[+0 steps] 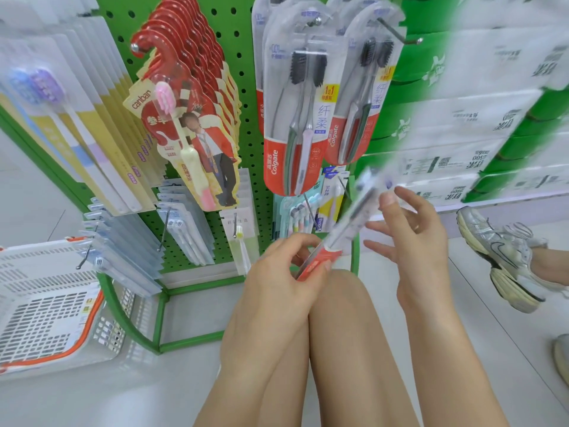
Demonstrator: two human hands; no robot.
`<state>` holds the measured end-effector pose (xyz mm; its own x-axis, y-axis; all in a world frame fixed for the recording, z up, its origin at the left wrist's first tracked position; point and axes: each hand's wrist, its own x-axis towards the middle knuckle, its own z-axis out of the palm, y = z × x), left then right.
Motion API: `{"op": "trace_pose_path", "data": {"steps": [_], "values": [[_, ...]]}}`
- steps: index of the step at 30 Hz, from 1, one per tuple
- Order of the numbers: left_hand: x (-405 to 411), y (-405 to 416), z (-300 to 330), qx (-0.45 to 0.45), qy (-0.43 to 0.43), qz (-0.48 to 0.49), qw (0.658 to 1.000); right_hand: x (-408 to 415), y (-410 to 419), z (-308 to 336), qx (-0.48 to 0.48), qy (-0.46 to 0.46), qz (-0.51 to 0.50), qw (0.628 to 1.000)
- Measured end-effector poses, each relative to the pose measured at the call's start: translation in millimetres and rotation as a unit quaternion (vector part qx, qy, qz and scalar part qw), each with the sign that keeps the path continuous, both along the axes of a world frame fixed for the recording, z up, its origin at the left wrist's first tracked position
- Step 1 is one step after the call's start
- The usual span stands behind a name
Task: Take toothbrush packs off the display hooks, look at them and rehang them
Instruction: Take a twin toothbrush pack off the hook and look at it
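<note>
My left hand (283, 272) grips the red bottom end of a Colgate toothbrush pack (348, 220), which slants up to the right and is blurred by motion. My right hand (412, 238) is spread beside the pack's upper part; whether its thumb touches the pack I cannot tell. Two rows of matching Colgate packs (295, 118) hang on hooks (400, 32) on the green pegboard (234, 57) above. A row of red canban packs (191, 124) hangs to their left.
Pale toothbrush packs (77, 112) fill the left hooks and smaller packs (184, 223) hang lower down. A white plastic basket (46, 303) stands at the lower left. Stacked tissue cartons (477, 112) line the right. Another person's sneaker (498, 254) is on the floor at the right.
</note>
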<state>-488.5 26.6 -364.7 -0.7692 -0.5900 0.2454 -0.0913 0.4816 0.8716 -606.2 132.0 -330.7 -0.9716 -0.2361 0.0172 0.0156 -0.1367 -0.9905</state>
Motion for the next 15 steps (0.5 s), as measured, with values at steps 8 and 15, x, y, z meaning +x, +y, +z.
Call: {"op": "trace_pose_path", "data": {"steps": [8, 15], "values": [[0.8, 15.9, 3.8, -0.166, -0.015, 0.026, 0.986, 14.6, -3.4, 19.1, -0.094, -0.005, 0.064, 0.994], [7.2, -3.4, 44.0, -0.072, 0.095, 0.087, 0.989, 16.5, -14.1, 39.7, -0.107, 0.078, 0.094, 0.987]]}}
